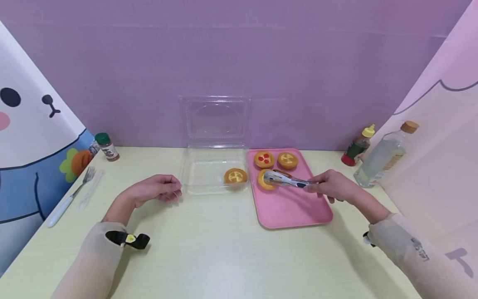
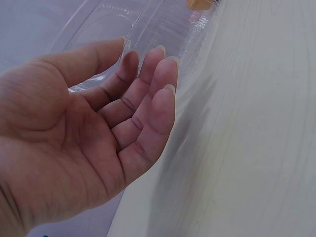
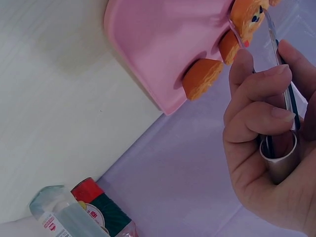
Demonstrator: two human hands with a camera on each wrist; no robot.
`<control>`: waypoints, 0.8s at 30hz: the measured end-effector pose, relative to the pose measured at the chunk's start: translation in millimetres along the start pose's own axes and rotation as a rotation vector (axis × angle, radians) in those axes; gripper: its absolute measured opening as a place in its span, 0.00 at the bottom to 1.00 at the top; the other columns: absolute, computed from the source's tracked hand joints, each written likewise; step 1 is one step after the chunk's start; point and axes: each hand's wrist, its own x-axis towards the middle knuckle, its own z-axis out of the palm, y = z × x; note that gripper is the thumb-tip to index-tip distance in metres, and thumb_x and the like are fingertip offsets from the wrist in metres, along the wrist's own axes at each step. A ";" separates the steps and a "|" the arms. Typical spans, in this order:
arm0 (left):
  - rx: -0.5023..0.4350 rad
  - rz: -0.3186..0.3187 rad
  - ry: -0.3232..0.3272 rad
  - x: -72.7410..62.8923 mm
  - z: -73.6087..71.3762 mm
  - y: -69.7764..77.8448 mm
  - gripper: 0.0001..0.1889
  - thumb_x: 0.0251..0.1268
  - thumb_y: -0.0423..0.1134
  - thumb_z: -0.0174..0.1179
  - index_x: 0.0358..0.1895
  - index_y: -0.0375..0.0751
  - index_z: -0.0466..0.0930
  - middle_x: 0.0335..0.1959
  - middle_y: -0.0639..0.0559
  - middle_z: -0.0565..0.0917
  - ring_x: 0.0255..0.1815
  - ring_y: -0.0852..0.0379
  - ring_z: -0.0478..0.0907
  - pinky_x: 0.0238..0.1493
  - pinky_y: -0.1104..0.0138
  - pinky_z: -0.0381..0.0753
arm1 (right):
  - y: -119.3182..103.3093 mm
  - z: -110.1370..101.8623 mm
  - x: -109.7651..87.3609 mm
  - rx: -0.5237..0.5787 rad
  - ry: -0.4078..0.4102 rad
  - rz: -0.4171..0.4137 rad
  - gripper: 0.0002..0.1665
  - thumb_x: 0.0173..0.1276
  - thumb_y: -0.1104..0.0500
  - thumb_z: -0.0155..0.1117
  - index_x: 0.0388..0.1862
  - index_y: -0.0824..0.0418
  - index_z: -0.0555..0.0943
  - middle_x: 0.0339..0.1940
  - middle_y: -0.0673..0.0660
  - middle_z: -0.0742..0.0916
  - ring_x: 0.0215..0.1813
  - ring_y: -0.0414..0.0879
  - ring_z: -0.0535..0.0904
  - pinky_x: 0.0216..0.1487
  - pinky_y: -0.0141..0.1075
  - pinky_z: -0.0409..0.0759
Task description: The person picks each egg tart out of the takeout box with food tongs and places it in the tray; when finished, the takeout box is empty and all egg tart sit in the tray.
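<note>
My right hand (image 1: 332,185) grips metal tongs (image 1: 285,180) over the pink tray (image 1: 295,211). The tongs' tips lie at the nearest tart (image 1: 264,182), which they partly cover; dark spots show on its top in the right wrist view. Behind it on the tray sit a tart with red dots (image 1: 264,159) and a tart with a pale cross pattern (image 1: 287,160). Another cross-patterned tart (image 1: 235,176) is in the front right corner of a lidded clear plastic box (image 1: 201,172). My left hand (image 1: 154,191), fingers loosely bent, has its fingertips right at the box's left edge.
The box's raised lid (image 1: 218,118) leans against the purple backdrop. Far left are a green-capped spice jar (image 1: 107,147), a fork (image 1: 72,197) and a clear plastic utensil (image 1: 91,189). To the tray's right stand a yellow-topped sauce bottle (image 1: 357,146) and a cork-coloured-capped clear bottle (image 1: 384,155).
</note>
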 end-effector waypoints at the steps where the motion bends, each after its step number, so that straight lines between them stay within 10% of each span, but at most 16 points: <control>1: 0.001 -0.002 0.001 -0.1 -0.2 -0.3 0.19 0.77 0.44 0.54 0.54 0.28 0.72 0.48 0.39 0.82 0.45 0.52 0.82 0.47 0.62 0.84 | 0.1 -0.1 0.4 0.001 -0.001 0.007 0.26 0.69 0.46 0.67 0.57 0.62 0.83 0.25 0.55 0.81 0.16 0.42 0.67 0.17 0.32 0.62; 24: 0.003 -0.003 0.005 0.6 -0.6 -0.7 0.19 0.77 0.43 0.54 0.54 0.28 0.72 0.48 0.39 0.82 0.45 0.51 0.82 0.48 0.62 0.84 | -2.9 -3.8 -0.7 -0.029 0.044 0.033 0.38 0.66 0.42 0.68 0.67 0.64 0.76 0.30 0.56 0.83 0.19 0.45 0.70 0.20 0.34 0.66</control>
